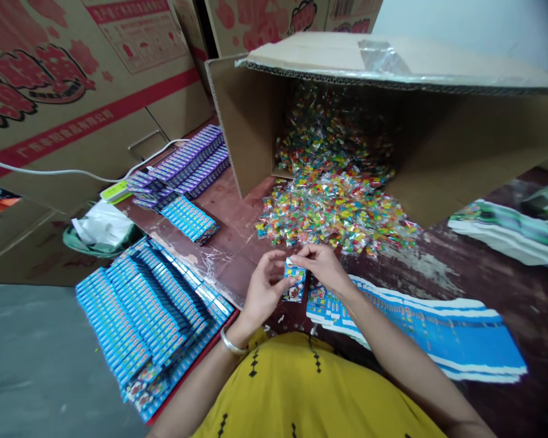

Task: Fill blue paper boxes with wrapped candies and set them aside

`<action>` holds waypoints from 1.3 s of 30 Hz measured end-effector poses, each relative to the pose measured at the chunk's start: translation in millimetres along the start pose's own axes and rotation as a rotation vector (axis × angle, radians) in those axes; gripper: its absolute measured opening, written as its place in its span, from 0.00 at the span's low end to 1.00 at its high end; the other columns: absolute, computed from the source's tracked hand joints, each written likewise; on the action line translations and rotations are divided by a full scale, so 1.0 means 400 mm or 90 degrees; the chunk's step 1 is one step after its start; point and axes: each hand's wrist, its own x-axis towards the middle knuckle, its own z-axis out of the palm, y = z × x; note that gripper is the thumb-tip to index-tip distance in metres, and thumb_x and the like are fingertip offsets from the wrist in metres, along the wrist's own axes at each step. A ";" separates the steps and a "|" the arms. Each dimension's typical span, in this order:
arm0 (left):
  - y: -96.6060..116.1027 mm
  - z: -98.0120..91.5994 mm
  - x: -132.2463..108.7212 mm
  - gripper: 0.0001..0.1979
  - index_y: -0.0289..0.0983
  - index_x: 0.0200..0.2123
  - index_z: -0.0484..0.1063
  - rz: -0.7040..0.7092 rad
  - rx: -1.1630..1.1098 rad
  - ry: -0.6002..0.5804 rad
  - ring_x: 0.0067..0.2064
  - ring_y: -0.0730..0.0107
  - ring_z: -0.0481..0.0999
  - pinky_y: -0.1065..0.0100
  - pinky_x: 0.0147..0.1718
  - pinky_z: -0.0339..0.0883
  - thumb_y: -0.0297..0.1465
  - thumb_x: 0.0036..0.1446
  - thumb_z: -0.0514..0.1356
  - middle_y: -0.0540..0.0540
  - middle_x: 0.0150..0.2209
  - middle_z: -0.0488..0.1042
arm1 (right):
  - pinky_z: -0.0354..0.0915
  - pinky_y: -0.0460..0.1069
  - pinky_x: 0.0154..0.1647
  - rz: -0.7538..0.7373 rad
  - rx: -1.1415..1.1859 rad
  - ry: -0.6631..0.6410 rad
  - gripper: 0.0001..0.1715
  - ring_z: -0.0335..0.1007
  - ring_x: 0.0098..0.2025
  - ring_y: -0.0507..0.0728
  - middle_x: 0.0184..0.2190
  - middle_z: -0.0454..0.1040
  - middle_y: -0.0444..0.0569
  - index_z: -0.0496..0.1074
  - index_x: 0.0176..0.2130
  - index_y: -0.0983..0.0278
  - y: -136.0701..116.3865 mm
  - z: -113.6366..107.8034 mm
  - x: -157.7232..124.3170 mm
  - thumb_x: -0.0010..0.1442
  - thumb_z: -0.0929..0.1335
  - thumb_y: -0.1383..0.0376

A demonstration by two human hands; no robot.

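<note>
One blue box (295, 288) between left hand (263, 291) and right hand (323, 266)
Both hands' fingers grip it; colourful packets (338, 210) lie at its one o'clock, flat cartons (456, 340) at four.

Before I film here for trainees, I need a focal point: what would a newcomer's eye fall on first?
Probably the heap of multicoloured clear plastic packets near the centre, spilling from the open brown cardboard carton onto the dark red tabletop. Next, the stacked rows of blue printed boxes at lower left. Then the single small blue box between the left hand and right hand.
</note>
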 end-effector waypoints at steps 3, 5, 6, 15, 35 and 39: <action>0.000 -0.001 0.001 0.23 0.39 0.50 0.66 -0.004 -0.016 0.004 0.41 0.66 0.76 0.67 0.39 0.70 0.32 0.50 0.67 0.45 0.41 0.75 | 0.65 0.48 0.35 -0.080 -0.067 0.025 0.17 0.68 0.30 0.53 0.25 0.71 0.43 0.71 0.24 0.64 -0.009 0.004 -0.012 0.56 0.71 0.55; -0.003 -0.004 0.004 0.19 0.38 0.46 0.69 -0.012 -0.033 0.014 0.40 0.67 0.76 0.67 0.41 0.70 0.32 0.51 0.67 0.45 0.40 0.76 | 0.67 0.49 0.38 -0.124 -0.119 0.014 0.15 0.70 0.34 0.54 0.29 0.73 0.45 0.71 0.27 0.63 -0.014 0.006 -0.027 0.59 0.68 0.55; -0.006 -0.007 0.007 0.18 0.37 0.44 0.69 -0.018 -0.042 0.025 0.39 0.67 0.76 0.67 0.41 0.70 0.33 0.50 0.67 0.46 0.39 0.76 | 0.68 0.50 0.41 -0.138 -0.154 -0.016 0.13 0.71 0.38 0.56 0.34 0.74 0.46 0.72 0.33 0.62 -0.016 0.005 -0.036 0.58 0.69 0.54; -0.021 -0.019 0.022 0.20 0.38 0.43 0.68 -0.025 -0.104 0.084 0.39 0.70 0.75 0.69 0.40 0.69 0.32 0.47 0.69 0.49 0.37 0.75 | 0.53 0.62 0.66 -0.321 -0.518 -0.090 0.46 0.52 0.65 0.65 0.62 0.59 0.57 0.57 0.61 0.61 -0.004 0.016 -0.069 0.48 0.75 0.59; 0.018 -0.414 0.159 0.15 0.37 0.46 0.73 0.112 0.992 0.442 0.44 0.51 0.66 0.58 0.42 0.59 0.38 0.58 0.57 0.39 0.39 0.70 | 0.63 0.60 0.60 -0.176 -0.499 0.036 0.38 0.60 0.62 0.63 0.62 0.60 0.52 0.51 0.66 0.55 0.037 -0.046 -0.086 0.61 0.67 0.60; 0.012 -0.418 0.165 0.14 0.36 0.46 0.70 0.127 0.959 0.477 0.43 0.53 0.67 0.59 0.42 0.58 0.37 0.59 0.58 0.41 0.38 0.72 | 0.70 0.57 0.52 -0.133 -0.474 0.106 0.36 0.66 0.57 0.62 0.58 0.65 0.52 0.54 0.65 0.54 0.061 -0.104 -0.108 0.61 0.67 0.58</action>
